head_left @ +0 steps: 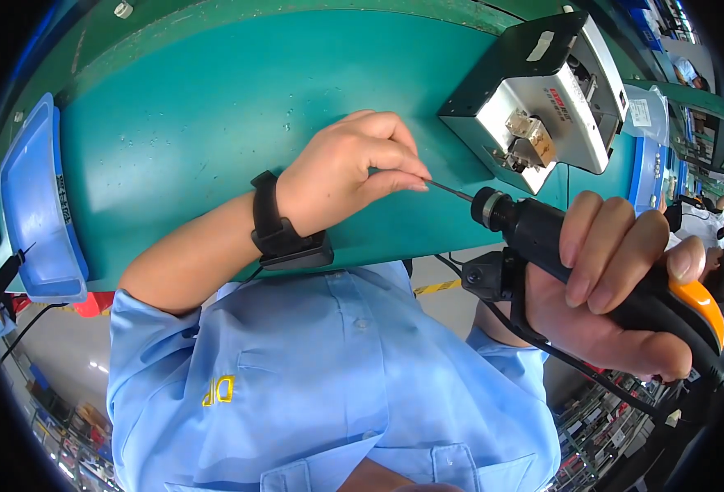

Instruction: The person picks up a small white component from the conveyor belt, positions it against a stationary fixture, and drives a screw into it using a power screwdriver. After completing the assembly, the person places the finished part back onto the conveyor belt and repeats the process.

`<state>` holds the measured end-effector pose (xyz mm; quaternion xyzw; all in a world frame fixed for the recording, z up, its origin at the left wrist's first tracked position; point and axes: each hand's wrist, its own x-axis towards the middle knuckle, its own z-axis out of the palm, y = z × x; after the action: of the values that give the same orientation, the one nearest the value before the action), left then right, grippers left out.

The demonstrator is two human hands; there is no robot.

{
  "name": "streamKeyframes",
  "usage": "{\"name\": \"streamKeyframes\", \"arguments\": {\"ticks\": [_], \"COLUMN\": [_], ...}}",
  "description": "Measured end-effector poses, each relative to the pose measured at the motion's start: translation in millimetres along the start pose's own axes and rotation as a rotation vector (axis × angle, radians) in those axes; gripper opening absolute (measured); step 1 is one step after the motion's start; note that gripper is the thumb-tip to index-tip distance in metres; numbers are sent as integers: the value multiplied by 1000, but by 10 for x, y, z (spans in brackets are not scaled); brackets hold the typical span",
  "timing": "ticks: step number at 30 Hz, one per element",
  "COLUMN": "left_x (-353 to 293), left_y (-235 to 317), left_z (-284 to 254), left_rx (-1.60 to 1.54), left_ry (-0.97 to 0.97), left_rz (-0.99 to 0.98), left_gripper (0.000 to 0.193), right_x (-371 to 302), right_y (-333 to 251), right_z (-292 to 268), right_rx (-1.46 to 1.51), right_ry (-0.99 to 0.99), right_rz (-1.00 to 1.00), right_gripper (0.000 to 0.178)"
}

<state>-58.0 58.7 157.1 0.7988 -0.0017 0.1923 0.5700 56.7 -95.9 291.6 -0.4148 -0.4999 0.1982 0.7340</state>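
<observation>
My right hand (616, 271) is wrapped round a black electric screwdriver (542, 230) with an orange patch on its body. The tool is held tilted, its long thin bit (450, 190) pointing left toward my other hand. With thumb and fingers pinched, my left hand (358, 160) meets the tip of the bit above the green mat. Whether a small screw sits between those fingertips is hidden. A black strap with a dark box (296, 250) is round my left wrist, and another black strapped device (485, 275) is at the right wrist.
A silver and black screw feeder machine (542, 107) stands at the back right of the green mat (182, 115). At the far left lies a blue tray (46, 205), with a black pointed tool (5, 279) beside it. A clear bag (647, 115) and another blue bin (647, 176) are behind the machine.
</observation>
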Motion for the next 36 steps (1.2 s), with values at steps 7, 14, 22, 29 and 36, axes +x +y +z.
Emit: {"name": "streamKeyframes", "arguments": {"ticks": [7,14,22,29,36], "left_x": [49,1,67,56,59], "left_y": [6,-54,-135,-231,-212], "left_z": [-15,-66,-73,-32,-21], "left_rx": [-116,-125,286,280,265], "left_ry": [5,-50,-27,-196,-143], "left_rz": [25,32,31,-77,-46], "left_gripper": [14,26,28,30,18], "right_x": [-9,59,-13,-77,-54], "right_y": [-33,74,279,456,478], "right_z": [84,288,19,-1,127], "right_rx": [102,-16,-78,-92,-184], "right_ry": [136,198,95,104,196], "right_rz": [-110,-57,-68,-37,101], "right_gripper": [54,55,61,63,60]}}
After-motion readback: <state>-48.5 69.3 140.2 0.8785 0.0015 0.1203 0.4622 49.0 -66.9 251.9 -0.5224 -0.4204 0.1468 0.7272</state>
